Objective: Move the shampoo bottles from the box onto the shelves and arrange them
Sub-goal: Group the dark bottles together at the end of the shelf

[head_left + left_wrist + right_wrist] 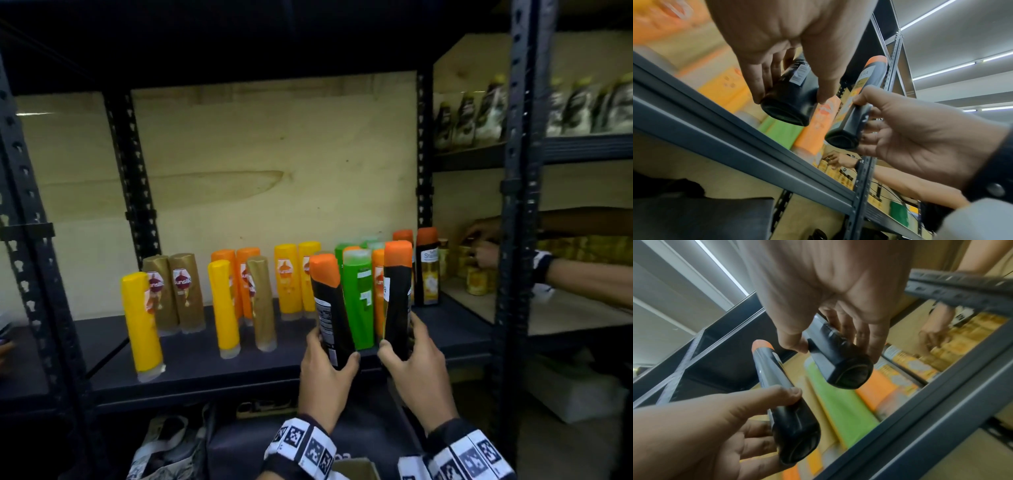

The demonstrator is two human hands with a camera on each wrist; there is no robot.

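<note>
The left hand [323, 371] has its grip clenched round the base of a black shampoo bottle with an orange cap [329, 310], tilted slightly left above the front edge of the dark shelf [205, 363]. The right hand [412, 363] grips a second black orange-capped bottle [397, 298] the same way, just beside the first. Between them a green bottle [358, 301] stands on the shelf, with yellow, orange and gold bottles [186, 291] further left. Another person's hands [486, 246] reach into the neighbouring shelf

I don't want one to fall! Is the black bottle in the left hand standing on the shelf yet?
Not yet. The left hand holds the black bottle tilted, and the left wrist view shows its base in the air.
</note>
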